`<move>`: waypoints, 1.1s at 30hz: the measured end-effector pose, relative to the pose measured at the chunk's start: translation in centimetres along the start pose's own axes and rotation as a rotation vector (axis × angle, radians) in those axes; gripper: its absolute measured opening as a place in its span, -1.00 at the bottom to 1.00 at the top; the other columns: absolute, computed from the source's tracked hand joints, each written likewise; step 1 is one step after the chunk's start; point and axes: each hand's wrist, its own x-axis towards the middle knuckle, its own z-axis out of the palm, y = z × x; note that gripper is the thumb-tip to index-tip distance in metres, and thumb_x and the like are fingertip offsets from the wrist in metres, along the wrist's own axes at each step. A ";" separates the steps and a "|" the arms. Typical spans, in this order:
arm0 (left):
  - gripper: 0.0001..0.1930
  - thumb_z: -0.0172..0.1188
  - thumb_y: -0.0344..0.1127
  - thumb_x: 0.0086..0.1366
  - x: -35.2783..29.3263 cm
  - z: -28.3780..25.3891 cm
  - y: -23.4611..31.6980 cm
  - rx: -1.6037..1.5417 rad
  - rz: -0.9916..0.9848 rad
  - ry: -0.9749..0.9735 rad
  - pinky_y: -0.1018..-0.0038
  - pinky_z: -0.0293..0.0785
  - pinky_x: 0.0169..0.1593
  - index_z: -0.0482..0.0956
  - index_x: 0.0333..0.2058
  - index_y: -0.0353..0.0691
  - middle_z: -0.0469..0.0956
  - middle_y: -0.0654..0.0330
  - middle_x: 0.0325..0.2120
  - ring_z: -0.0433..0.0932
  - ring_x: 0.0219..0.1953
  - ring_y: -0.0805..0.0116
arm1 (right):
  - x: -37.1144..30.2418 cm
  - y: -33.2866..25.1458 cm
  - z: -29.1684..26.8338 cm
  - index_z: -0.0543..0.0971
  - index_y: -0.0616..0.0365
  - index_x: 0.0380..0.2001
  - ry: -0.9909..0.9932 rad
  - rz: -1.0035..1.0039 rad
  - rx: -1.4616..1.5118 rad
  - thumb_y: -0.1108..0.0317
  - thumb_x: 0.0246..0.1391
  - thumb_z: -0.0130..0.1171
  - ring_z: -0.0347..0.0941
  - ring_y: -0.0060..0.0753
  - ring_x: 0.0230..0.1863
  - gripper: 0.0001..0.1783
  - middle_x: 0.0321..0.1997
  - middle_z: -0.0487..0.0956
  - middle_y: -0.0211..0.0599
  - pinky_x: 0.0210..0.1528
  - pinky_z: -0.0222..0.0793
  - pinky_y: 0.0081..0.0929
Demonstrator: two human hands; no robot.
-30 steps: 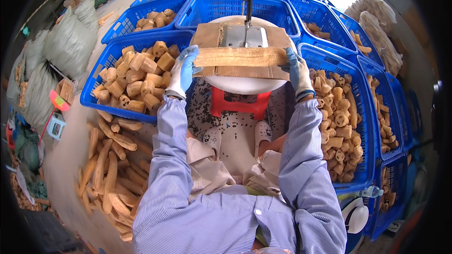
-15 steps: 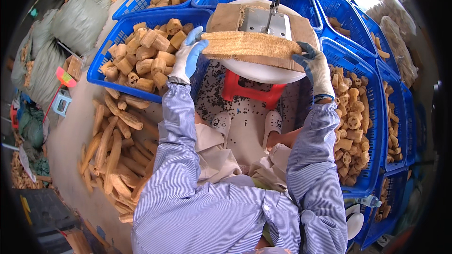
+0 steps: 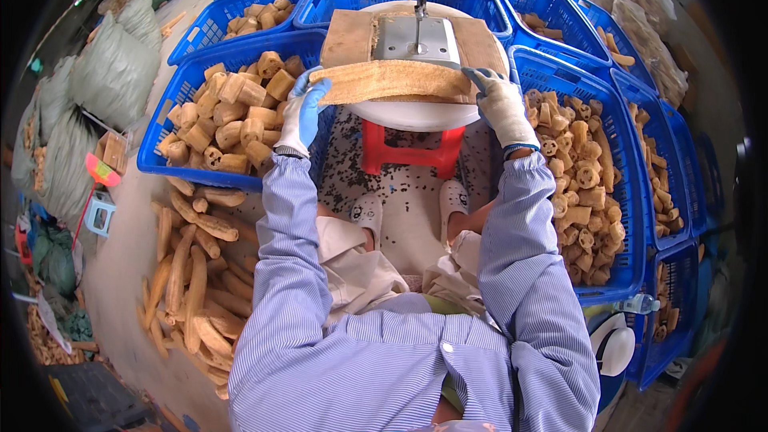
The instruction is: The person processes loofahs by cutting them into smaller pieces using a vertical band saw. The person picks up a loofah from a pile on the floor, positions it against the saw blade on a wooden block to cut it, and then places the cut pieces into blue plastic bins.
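A long, tan dried loofah (image 3: 392, 82) lies crosswise between my two gloved hands, slightly arched. My left hand (image 3: 306, 108) grips its left end, with the blue-coated fingertips wrapped over it. At the other end, the fingers of my right hand (image 3: 502, 104) are closed on the loofah. It is over the near edge of a round white worktop (image 3: 416, 118) covered partly with brown board (image 3: 346, 38). Just beyond the loofah, a thin upright blade-like part (image 3: 418, 28) of a machine comes down to a metal plate (image 3: 440, 38).
Blue crates (image 3: 210, 178) of short loofah pieces (image 3: 232, 124) flank me. More blue crates stand beyond the worktop. Whole loofahs (image 3: 192, 288) are piled on the floor at my left. A red stool (image 3: 412, 162) is under the worktop; dark bits litter the floor there.
The whole scene has shifted left in the picture as my head turned. Both hands still hold the loofah, which now lies more level and slightly farther from the metal plate.
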 end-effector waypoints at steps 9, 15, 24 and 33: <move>-0.54 0.28 -0.13 0.32 -0.4 0.1 0.4 0.031 0.000 0.030 0.47 0.44 0.10 0.50 0.16 -0.08 0.52 0.29 0.01 0.50 0.03 0.44 | -1.1 -1.6 -1.3 0.41 -0.29 0.30 -0.061 0.071 0.015 0.34 0.05 0.33 0.44 -0.15 0.22 -0.29 0.23 0.50 -0.33 0.27 0.36 -0.29; -0.51 0.24 -0.07 0.35 -0.6 0.7 0.9 0.165 0.037 0.023 0.46 0.43 0.10 0.47 0.18 -0.14 0.51 0.22 0.05 0.49 0.06 0.40 | 0.2 -0.2 2.6 0.52 0.06 0.19 0.044 0.225 0.591 0.31 0.05 0.42 0.55 -0.31 0.05 -0.40 0.09 0.63 -0.23 0.13 0.42 -0.47; -0.41 0.11 -0.07 0.41 -1.9 -1.4 3.1 -0.066 0.026 -0.083 0.34 0.50 0.17 0.32 0.28 -0.32 0.45 0.06 0.15 0.47 0.17 0.29 | 2.5 -1.5 3.0 0.58 0.11 0.11 0.119 0.258 0.923 0.27 0.11 0.37 0.55 -0.47 -0.13 -0.51 -0.13 0.65 -0.29 -0.01 0.45 -0.53; -0.44 0.23 -0.30 0.32 -0.3 0.8 2.3 0.111 0.116 -0.107 0.45 0.32 0.27 0.37 0.29 -0.18 0.45 0.15 0.17 0.43 0.19 0.36 | 3.5 2.3 3.4 0.48 0.16 0.19 0.127 0.240 0.872 0.45 0.05 0.38 0.53 -0.41 0.04 -0.40 0.11 0.59 -0.20 0.08 0.45 -0.50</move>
